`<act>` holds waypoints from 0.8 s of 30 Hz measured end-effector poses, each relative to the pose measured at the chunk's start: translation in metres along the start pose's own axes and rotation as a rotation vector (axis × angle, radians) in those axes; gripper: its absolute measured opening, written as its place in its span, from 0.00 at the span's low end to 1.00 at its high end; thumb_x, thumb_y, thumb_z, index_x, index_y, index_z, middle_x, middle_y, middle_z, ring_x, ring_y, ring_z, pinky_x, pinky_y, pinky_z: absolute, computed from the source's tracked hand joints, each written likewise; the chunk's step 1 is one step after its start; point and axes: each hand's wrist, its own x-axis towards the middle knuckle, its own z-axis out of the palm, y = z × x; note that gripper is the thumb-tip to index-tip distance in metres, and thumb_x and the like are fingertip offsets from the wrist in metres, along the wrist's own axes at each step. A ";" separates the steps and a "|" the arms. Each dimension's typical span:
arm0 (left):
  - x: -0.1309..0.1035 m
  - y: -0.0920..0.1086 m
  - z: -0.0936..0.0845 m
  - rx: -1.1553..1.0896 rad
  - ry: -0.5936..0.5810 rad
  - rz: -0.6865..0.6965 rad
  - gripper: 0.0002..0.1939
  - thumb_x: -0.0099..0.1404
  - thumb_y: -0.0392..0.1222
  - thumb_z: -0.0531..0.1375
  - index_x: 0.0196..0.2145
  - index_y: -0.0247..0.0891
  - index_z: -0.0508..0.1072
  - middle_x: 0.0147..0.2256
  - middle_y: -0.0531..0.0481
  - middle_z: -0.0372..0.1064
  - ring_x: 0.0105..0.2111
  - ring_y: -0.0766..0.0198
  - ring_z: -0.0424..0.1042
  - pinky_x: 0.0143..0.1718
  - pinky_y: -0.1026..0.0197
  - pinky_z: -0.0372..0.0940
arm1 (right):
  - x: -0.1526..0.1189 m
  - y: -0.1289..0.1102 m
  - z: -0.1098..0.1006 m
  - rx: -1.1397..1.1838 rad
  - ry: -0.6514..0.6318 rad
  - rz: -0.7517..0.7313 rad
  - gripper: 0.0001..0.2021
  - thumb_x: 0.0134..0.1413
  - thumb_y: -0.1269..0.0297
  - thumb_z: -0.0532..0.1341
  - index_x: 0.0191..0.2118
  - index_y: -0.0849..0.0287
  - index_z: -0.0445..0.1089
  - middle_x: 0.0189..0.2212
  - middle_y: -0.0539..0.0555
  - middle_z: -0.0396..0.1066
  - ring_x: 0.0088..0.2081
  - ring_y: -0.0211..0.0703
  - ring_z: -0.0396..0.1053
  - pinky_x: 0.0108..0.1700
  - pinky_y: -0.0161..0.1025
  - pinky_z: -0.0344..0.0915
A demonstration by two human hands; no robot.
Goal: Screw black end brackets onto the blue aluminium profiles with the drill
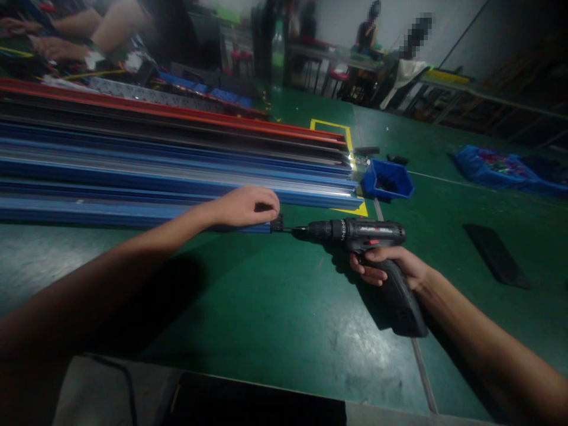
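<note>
My right hand (410,269) is wrapped round the grip of a black cordless drill (375,232), which points left. Its long bit reaches a small black end piece (277,223) on the end of the nearest blue profile (222,227). Over that same profile, just behind the end piece, my left hand (248,206) is closed with curled fingers. Its fingertips are partly hidden, but it appears to grip the profile. More long blue profiles (177,180) lie behind it, side by side with black ones and a red one (248,121).
A blue bin (387,179) with dark parts stands beyond the drill. To the right lie a flat black object (496,254) and larger blue trays (497,165). Yellow tape (331,123) marks the green tabletop (284,313). Another person's hands (53,47) work at the far left.
</note>
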 end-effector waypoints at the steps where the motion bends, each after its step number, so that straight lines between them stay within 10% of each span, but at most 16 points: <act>1: 0.000 0.000 0.000 0.000 -0.001 0.002 0.14 0.73 0.47 0.58 0.37 0.38 0.80 0.41 0.46 0.79 0.41 0.60 0.77 0.47 0.60 0.67 | 0.000 0.000 -0.001 0.004 0.002 0.003 0.11 0.61 0.67 0.64 0.40 0.73 0.80 0.24 0.52 0.67 0.21 0.30 0.56 0.29 0.28 0.69; 24: 0.000 0.000 0.001 0.001 0.016 -0.001 0.14 0.74 0.47 0.58 0.38 0.39 0.81 0.41 0.47 0.80 0.41 0.60 0.77 0.48 0.60 0.67 | -0.001 0.003 -0.006 0.020 0.037 0.002 0.10 0.59 0.68 0.67 0.42 0.72 0.79 0.32 0.58 0.74 0.21 0.28 0.60 0.27 0.28 0.70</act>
